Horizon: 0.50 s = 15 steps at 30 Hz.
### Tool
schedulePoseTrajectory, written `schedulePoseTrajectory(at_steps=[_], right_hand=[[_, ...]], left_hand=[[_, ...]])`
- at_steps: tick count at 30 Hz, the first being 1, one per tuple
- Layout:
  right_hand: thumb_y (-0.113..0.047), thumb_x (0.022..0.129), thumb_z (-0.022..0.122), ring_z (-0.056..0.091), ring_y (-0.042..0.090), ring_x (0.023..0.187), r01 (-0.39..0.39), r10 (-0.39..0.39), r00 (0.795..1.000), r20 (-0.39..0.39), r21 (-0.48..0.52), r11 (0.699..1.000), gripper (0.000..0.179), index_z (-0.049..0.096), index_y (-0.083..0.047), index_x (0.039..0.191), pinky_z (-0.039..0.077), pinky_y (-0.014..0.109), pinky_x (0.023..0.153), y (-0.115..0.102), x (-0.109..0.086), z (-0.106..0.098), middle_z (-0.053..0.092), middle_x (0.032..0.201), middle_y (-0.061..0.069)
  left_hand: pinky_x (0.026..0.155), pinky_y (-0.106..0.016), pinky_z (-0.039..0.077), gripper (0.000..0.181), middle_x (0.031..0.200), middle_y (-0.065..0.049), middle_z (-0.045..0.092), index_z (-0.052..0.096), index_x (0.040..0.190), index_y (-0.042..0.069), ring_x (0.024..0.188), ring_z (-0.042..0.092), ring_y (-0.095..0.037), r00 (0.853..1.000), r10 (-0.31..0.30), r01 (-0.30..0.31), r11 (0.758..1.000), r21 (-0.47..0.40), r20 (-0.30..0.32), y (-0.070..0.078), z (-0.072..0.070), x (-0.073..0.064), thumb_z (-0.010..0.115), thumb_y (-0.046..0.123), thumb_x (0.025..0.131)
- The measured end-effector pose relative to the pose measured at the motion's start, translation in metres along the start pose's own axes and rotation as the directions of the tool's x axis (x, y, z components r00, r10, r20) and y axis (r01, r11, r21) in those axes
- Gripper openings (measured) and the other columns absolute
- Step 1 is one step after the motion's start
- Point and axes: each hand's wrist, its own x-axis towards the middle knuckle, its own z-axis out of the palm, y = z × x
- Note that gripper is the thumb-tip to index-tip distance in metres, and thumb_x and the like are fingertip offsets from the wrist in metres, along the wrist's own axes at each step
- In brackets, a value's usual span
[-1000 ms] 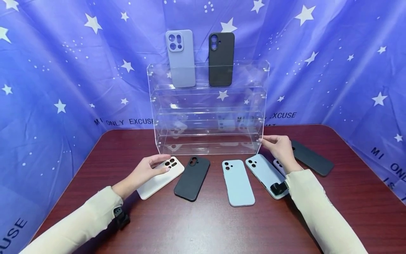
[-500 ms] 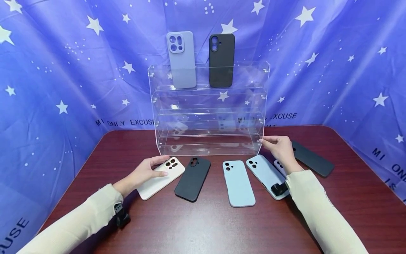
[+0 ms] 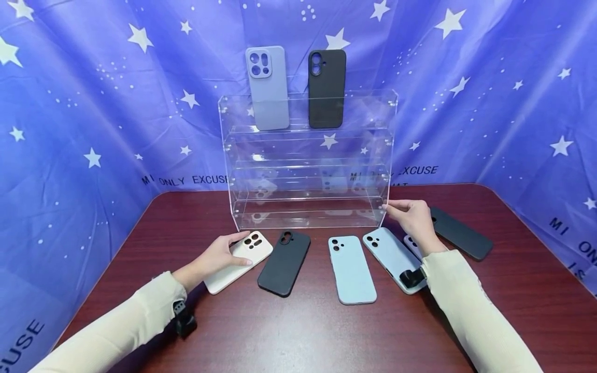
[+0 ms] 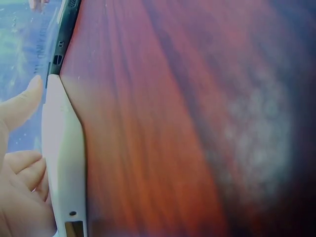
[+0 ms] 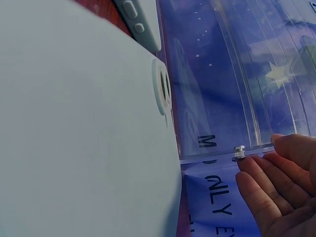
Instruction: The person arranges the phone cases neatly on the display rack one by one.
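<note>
My L hand [image 3: 219,259] loose over cream case [image 3: 244,268], R hand [image 3: 414,220] on clear rack [image 3: 308,167]

Head: case lies in front of rack's L end, black case [image 3: 283,265] just beside it; my R pinches rack's R side, low. Curtain [image 3: 466,124] L of rack: "MI ONLY EXCUSE".

L wrist: my thumb's clear of the case, fingers bent at its far edge, so no real grip. Best pinch both long edges w/o nudging the black one.

R wrist: my thumb + fingers straddle rack's side by a screw [image 5: 239,153]; light pressure's prob. enough. No brand legible on either case.
</note>
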Motion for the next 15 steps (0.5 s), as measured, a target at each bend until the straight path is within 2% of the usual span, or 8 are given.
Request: schedulePoseTrajectory(at_steps=[8,15], right_hand=[[-0.034,0.09,0.064,0.053,0.033,0.116,-0.021,0.021,1.0,0.01,0.003,1.0,0.042,0.067,0.0,0.114,0.046,0.045,0.089,-0.0043,-0.0031,-0.0019,0.064,0.115,0.021],[-0.033,0.089,0.065,0.054,0.032,0.116,0.005,-0.005,1.0,-0.007,-0.009,1.0,0.04,0.068,0.0,0.113,0.047,0.043,0.087,-0.002,-0.0017,0.0008,0.065,0.112,0.02]], left_hand=[[0.095,-0.044,0.041,0.084,0.133,-0.025,0.05,0.044,0.134,-0.01,0.114,0.05,-0.031,0.998,0.054,-0.056,0.995,0.085,0.025,0.0019,0.0016,0.0008,0.086,0.019,0.066],[0.104,-0.051,0.034,0.085,0.136,-0.026,0.047,0.044,0.133,-0.01,0.127,0.042,-0.039,0.993,0.116,-0.119,0.975,0.188,0.028,0.0064,0.0017,-0.0012,0.086,0.021,0.066]])
